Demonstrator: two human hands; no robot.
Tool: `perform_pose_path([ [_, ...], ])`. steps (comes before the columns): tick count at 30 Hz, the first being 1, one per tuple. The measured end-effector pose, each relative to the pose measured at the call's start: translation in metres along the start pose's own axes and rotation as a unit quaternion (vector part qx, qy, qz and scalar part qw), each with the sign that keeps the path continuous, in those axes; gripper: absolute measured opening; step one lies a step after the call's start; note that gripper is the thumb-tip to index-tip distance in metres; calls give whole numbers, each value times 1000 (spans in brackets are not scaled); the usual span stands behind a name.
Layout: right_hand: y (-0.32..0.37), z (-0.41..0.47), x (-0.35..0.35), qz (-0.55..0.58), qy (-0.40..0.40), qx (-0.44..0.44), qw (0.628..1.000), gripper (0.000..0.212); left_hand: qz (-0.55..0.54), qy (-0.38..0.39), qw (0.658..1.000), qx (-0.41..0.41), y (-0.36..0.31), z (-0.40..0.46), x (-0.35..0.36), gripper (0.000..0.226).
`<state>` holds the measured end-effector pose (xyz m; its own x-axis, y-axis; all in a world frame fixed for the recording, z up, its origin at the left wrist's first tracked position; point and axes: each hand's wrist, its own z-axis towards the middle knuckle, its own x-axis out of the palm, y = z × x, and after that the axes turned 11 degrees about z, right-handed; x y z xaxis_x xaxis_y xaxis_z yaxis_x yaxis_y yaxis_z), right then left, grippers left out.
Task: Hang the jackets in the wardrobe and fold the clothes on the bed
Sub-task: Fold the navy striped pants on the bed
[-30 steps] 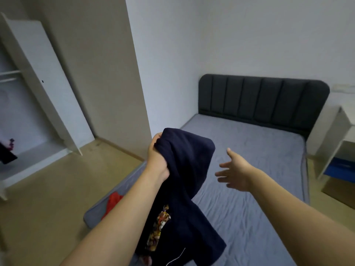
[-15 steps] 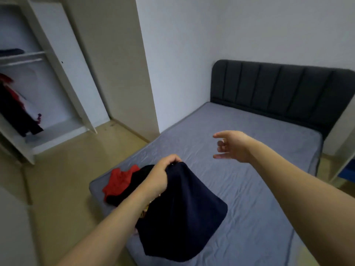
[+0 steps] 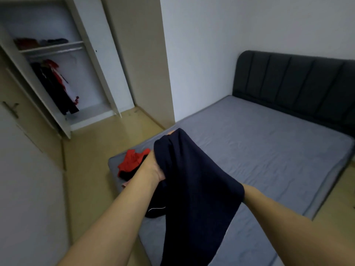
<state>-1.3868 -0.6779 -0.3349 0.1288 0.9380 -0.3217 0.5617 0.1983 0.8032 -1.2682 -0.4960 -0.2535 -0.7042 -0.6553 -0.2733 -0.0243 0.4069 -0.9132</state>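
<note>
Over the bed (image 3: pixel 269 160), left hand (image 3: pixel 151 167) grips navy garment (image 3: pixel 194 189); right hand hidden, grip unclear; wardrobe (image 3: pixel 92 54) holds jackets (image 3: pixel 57 87).

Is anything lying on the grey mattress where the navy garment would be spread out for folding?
Nothing visible. The left hand grips the navy garment above the grey mattress, which lies bare toward the headboard. The red garment sits apart at the near left corner. The right hand is hidden behind the cloth.
</note>
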Motion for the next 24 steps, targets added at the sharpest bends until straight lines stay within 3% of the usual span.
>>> perform_pose_path([
  [1,6,0,-6,-30,-27,-20,999,18,36,-25,999,4,-7,-7,-1,31],
  [3,18,3,-21,-19,-105,-65,992,20,40,40,994,91,-20,-22,-6,29],
  [6,42,-11,-47,160,-209,-132,956,23,124,147,976,103,-24,-42,-6,16],
  [9,67,-23,-66,270,-200,-163,928,24,279,225,931,74,-18,-50,9,26],
  [11,85,-33,-75,268,-163,-201,928,25,275,341,897,53,-18,-47,13,46],
  [12,93,-40,-82,274,-143,-226,924,27,248,359,899,36,-23,-43,13,49],
  [13,100,-46,-89,271,-123,-259,919,29,218,325,920,23,-30,-39,14,46],
  [15,116,-61,-106,205,-74,-330,918,33,217,114,969,25,-42,-25,15,43],
  [16,124,-71,-114,146,-47,-355,922,33,221,3,975,33,-48,-17,17,49],
  [17,131,-79,-123,87,-23,-375,923,32,200,-51,978,41,-56,-8,21,60],
  [20,143,-95,-152,-59,0,-438,897,44,114,-8,991,72,-82,13,50,73],
  [24,149,-112,-198,-185,-3,-513,838,68,93,19,989,114,-105,30,98,41],
])
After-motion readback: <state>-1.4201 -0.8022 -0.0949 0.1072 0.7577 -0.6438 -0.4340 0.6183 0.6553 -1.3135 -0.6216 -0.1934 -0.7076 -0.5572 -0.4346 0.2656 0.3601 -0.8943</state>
